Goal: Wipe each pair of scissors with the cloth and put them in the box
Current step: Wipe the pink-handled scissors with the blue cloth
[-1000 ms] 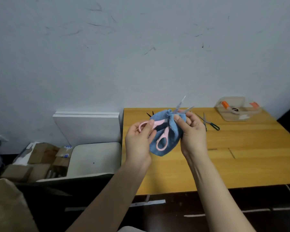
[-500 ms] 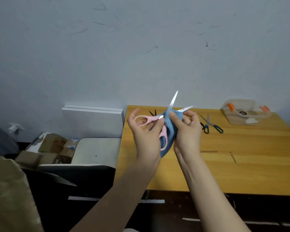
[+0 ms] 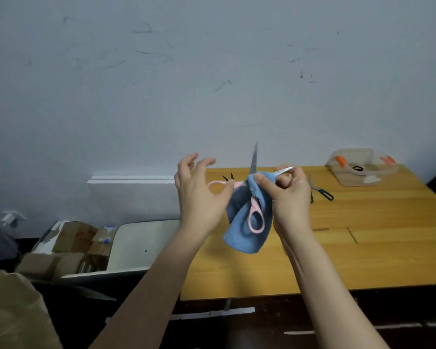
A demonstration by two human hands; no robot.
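Off the bench's left edge, on the floor: open cardboard boxes [image 3: 71, 244], contents too dim to tell; behind them a white panel [image 3: 134, 195] leaning on the wall. Above the bench [image 3: 363, 248], near its left edge: left hand [image 3: 199, 197], thumb hooked over one loop of the pink scissors [image 3: 253, 205]; its fingers [image 3: 189, 159], closed on that loop half a second ago, are now lifted and spread. The scissors are held in the air, blades apart (one upright, one pointing right), and the lower loop hangs against the blue cloth [image 3: 239, 230], which droops lower than before. Right hand [image 3: 291, 197]: thumb and forefinger pinch the cloth round the right-pointing blade. Far left edge: black blade tips [image 3: 227, 177], the rest hidden behind the hands. Just right of the right hand: green-handled scissors [image 3: 324, 193], lying flat. Far right corner: clear box [image 3: 347, 181], holding orange-handled scissors [image 3: 341, 161] and a small dark ring.
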